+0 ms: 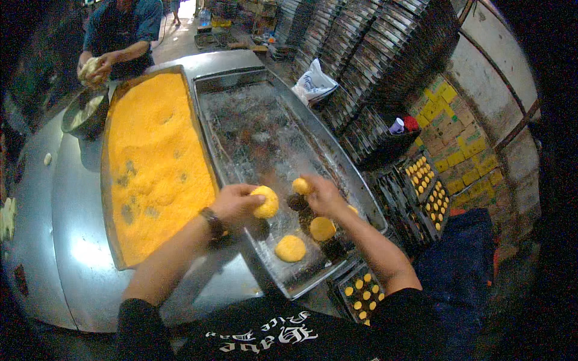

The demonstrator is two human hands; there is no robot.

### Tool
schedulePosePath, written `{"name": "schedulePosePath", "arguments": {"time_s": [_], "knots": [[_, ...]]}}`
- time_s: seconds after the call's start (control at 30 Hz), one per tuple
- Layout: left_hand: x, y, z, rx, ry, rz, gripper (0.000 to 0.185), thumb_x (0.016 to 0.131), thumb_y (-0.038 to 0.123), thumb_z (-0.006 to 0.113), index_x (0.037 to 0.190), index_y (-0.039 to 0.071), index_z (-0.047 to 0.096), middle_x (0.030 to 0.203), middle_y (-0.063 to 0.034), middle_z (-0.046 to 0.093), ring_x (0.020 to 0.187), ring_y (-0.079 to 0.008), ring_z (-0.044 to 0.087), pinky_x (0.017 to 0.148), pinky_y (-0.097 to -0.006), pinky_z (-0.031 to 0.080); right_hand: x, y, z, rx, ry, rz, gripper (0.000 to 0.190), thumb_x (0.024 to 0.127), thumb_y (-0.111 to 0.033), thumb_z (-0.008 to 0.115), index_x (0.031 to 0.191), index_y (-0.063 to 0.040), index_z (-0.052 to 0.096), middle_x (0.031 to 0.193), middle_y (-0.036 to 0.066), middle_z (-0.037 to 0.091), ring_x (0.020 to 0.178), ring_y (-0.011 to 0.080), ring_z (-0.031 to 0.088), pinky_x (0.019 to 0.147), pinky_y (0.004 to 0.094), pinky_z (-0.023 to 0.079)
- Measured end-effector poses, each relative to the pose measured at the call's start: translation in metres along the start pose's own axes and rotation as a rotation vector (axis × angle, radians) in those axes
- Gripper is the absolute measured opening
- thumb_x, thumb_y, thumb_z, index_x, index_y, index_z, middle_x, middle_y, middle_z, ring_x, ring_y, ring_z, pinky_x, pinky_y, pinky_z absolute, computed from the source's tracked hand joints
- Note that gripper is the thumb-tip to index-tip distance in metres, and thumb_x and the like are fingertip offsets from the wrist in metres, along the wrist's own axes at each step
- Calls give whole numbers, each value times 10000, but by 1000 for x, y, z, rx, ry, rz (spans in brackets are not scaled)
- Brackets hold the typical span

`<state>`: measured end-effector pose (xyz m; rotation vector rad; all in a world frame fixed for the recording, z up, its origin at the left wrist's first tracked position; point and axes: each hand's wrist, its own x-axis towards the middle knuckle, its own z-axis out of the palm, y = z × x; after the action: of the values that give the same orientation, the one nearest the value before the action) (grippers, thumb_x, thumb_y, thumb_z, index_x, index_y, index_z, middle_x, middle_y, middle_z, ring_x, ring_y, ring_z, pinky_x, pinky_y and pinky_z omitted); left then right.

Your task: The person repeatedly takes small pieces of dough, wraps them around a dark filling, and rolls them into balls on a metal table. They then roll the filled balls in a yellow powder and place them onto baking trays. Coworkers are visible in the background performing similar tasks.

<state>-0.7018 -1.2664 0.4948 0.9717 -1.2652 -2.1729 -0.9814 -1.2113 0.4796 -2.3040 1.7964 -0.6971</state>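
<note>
Over the near part of a metal baking tray (311, 135), my left hand (237, 205) grips a round dough piece coated in yellow crumbs (266, 202). My right hand (321, 194) pinches a smaller yellow-coated dough piece (300, 186) a little to the right. Below the hands, two flattened yellow dough rounds lie in the tray, one near its front left (290, 248) and one nearer my right forearm (323, 229). Part of another yellow piece (352, 210) shows beside that forearm. Left of the metal tray lies a wide shallow tray filled with yellow crumbs (158, 135).
Across the metal table (76, 203), a person (122, 40) holds pale dough (90, 70) above a dark bowl (86, 115). Stacked trays (361, 45) stand at the right, with a white bag (314, 83) beside them. Trays of yellow rounds (426, 189) sit low at the right and near front (361, 293).
</note>
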Motion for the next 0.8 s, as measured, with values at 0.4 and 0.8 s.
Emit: {"name": "schedulePosePath", "arguments": {"time_s": [0.4,0.8], "knots": [[47,-31,33,1623,267,17,356,889,265,484,1028,-37,613,1165,-269,491,981,-388,554,880,-459,452,49,14,68,-191,-72,126,510,926,-336,444,1369,-84,408,1430,217,353,1325,413,310,1087,495,257],[-131,-35,-119,892,1092,535,291,888,89,477,1110,-47,605,1295,-200,497,1220,-342,451,1060,-400,325,74,-67,106,-133,-41,2,564,935,-364,416,1395,-45,347,1458,208,308,1319,419,309,1071,520,270]]}}
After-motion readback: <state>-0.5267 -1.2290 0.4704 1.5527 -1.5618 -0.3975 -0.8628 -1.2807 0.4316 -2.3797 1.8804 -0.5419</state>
